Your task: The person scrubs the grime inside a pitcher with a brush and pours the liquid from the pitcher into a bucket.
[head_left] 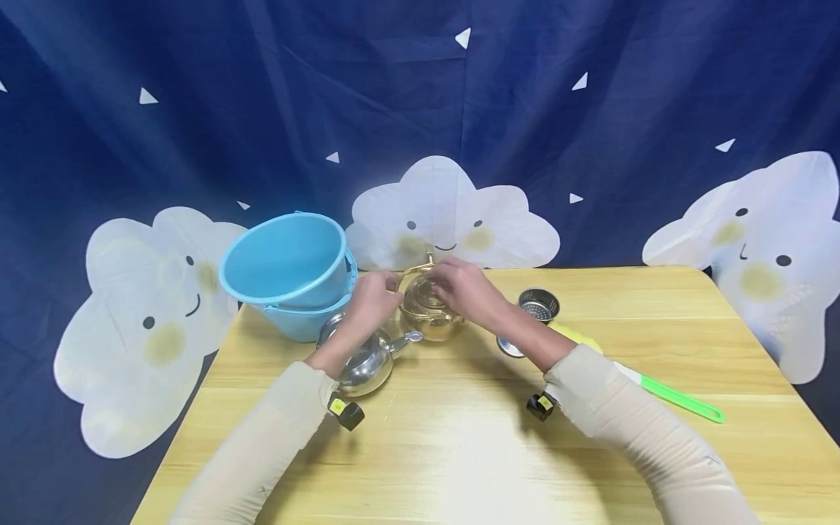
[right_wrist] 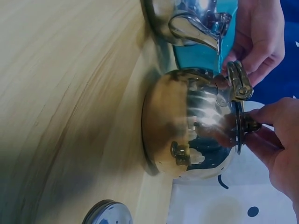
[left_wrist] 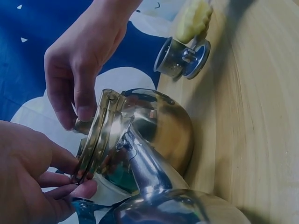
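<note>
A gold-coloured metal teapot (head_left: 433, 328) stands near the middle of the table's far side. My right hand (head_left: 467, 292) pinches the knob (right_wrist: 252, 124) of the teapot's lid (right_wrist: 240, 128), which sits at its opening. With thumb and fingers, my left hand (left_wrist: 35, 175) grips the teapot's handle (left_wrist: 99, 135). Left of it, a silver teapot (head_left: 364, 370) stands beneath my left forearm, its spout pointing toward the gold one. To the right are a perforated metal strainer (head_left: 538, 306) and a small metal lid (head_left: 510, 348).
Two light-blue buckets (head_left: 308, 288), one set inside the other, stand at the far left. On the right lies a brush with a yellow sponge head (head_left: 576, 335) and a green handle (head_left: 682, 399). A dark blue curtain (head_left: 420, 87) hangs behind the wooden table (head_left: 446, 452).
</note>
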{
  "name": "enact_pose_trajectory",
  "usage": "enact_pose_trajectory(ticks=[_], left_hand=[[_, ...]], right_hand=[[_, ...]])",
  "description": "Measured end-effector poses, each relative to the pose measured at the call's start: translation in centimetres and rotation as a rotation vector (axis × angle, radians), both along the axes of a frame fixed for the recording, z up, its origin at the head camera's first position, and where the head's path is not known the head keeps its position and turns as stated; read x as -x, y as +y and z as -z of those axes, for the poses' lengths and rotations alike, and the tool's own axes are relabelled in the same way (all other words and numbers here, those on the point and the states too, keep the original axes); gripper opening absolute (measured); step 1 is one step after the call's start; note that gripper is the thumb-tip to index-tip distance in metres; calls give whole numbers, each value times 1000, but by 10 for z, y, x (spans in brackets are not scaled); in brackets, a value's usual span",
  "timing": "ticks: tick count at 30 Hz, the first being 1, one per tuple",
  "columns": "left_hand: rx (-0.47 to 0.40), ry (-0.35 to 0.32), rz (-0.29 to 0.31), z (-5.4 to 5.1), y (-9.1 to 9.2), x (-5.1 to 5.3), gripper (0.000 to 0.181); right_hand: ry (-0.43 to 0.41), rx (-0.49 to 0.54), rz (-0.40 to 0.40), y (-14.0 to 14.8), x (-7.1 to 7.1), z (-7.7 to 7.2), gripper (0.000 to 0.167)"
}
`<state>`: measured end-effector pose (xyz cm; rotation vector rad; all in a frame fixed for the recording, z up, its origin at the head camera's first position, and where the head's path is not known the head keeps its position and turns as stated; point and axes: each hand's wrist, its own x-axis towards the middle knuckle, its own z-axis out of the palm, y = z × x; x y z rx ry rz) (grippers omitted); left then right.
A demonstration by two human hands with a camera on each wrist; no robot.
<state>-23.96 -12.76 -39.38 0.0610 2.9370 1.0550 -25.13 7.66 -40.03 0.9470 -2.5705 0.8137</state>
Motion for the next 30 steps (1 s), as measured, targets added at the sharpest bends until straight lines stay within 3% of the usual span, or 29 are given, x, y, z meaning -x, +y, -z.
enact_pose_trajectory(ticks=[4, 13, 25, 30], left_hand=[[0, 3, -2, 0, 3, -1, 47], [93, 40, 21, 3, 8, -6, 48], [49, 61, 101, 3, 15, -14, 48], [36, 59, 126, 4, 16, -18, 49]], right_hand=[[13, 4, -16, 3, -1, 1, 22], [56, -3, -35, 14, -12, 4, 25], [-10, -14, -19, 26, -30, 4, 28], [23, -16, -18, 28, -36, 6, 31]])
